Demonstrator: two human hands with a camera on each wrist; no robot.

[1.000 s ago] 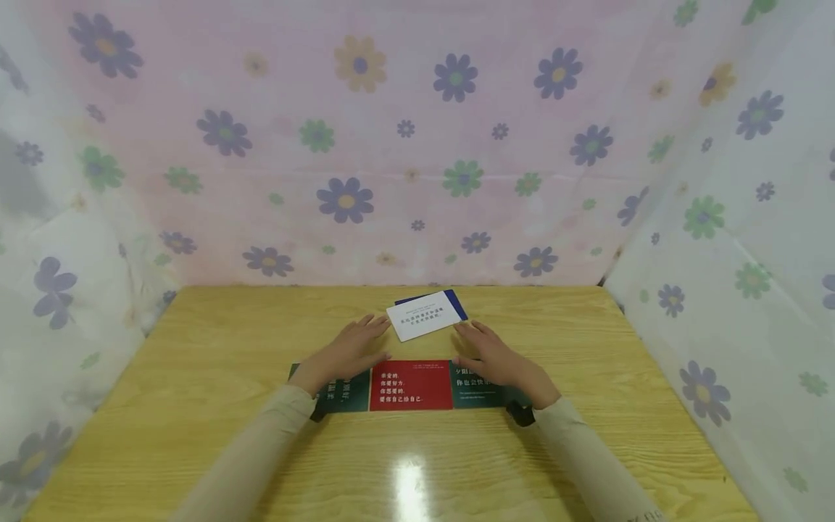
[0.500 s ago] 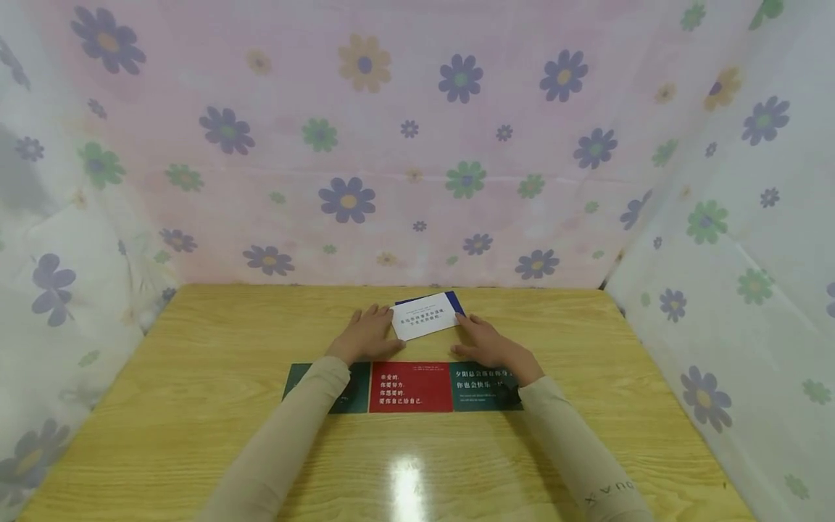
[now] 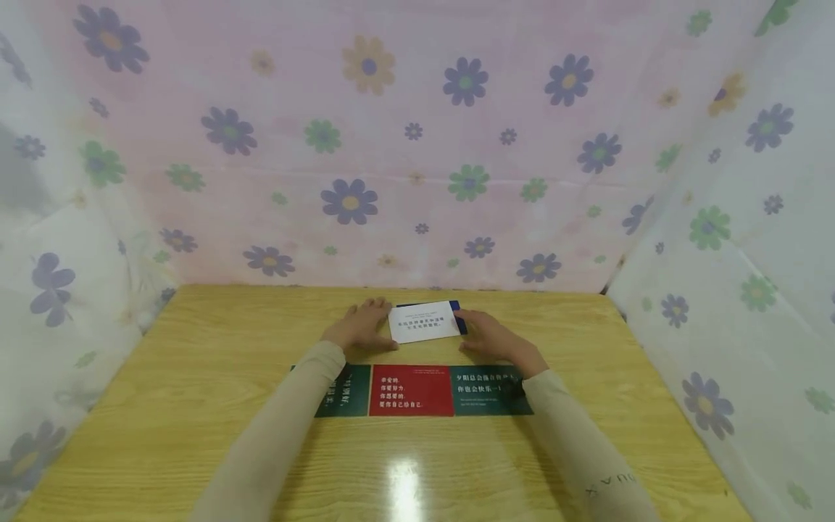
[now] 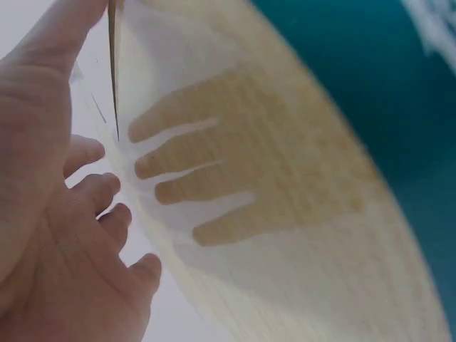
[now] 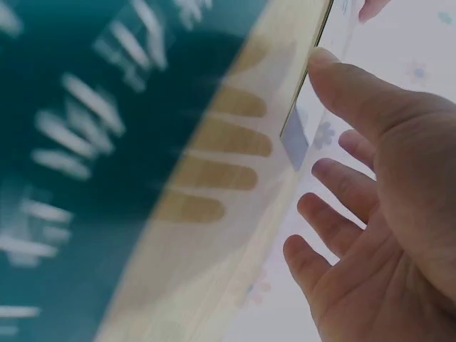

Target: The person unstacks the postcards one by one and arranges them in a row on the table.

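A white card (image 3: 422, 323) with dark printed characters lies on a dark blue card (image 3: 462, 328), which shows along its back and right edges. My left hand (image 3: 359, 326) is at the left side of the white card, its thumb near the front left corner. In the left wrist view its fingers (image 4: 100, 191) are spread and slightly bent. Opposite, my right hand (image 3: 493, 336) reaches the right side of the cards, fingertips overlapping the edge. The right wrist view shows the thumb (image 5: 349, 82) close to a card edge and the other fingers extended.
Nearer me, a red card (image 3: 412, 399) lies in a row between a green card (image 3: 352, 402) on the left and another green card (image 3: 485, 403) on the right. My forearms pass over the row's outer ends. Flowered sheets (image 3: 417, 156) wall the wooden table (image 3: 215, 348).
Both hands have closed in on the white and blue cards from the sides. The two cards have turned to lie straighter and shifted slightly toward me.
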